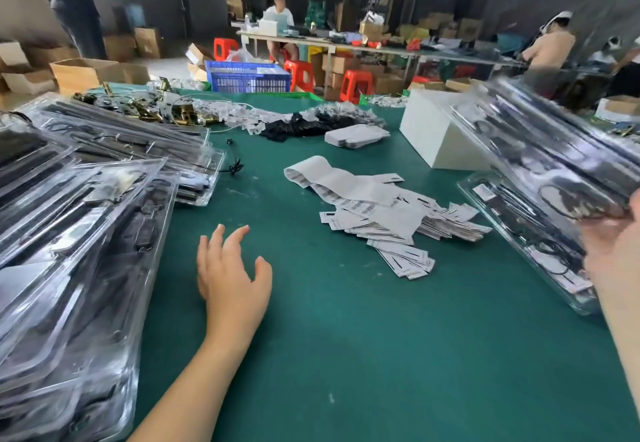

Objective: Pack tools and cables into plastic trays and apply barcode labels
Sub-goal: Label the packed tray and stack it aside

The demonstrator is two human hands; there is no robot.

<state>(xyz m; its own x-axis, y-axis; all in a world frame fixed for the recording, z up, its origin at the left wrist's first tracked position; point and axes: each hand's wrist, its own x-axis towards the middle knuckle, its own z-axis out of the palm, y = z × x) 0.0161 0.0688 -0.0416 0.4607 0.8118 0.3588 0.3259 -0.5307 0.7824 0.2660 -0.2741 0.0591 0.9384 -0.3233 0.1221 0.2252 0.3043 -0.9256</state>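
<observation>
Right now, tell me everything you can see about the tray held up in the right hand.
The raised tray is a long, clear plastic blister pack, glossy and motion-blurred. Black cables and dark tools show through it. It is tilted, up off the green table, above another packed tray lying there. The right hand grips its near end; how its fingers lie is unclear.

Left hand (232, 266) reaching fwd from bottom centre, palm down, fingers straight and slightly spread, thumb out to the side, holding nothing. Right hand (614, 244) raised at far right edge, palm toward the camera, only partly in frame, gripping something; forearm running down the right edge.
</observation>
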